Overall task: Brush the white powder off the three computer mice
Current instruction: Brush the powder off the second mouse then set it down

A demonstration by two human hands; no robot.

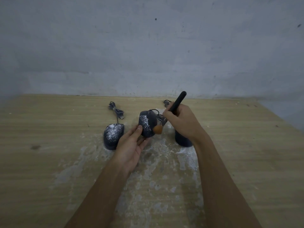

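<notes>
My left hand (131, 143) holds the middle mouse (147, 124) lifted and tilted off the wooden table; white powder covers its left half, its right half looks dark. My right hand (182, 122) grips a brush with a black handle (178, 102), and its orange-brown bristles (158, 129) touch the mouse's lower right side. The left mouse (113, 135) lies flat on the table, speckled with powder. The right mouse (183, 140) lies on the table, mostly hidden behind my right wrist; its visible end looks dark.
White powder (158, 170) is smeared over the wooden table (49, 145) in front of the mice. A bundled cable (116, 110) lies behind the left mouse, another cable coil (166, 102) behind my right hand. A grey wall (148, 46) rises right behind the table.
</notes>
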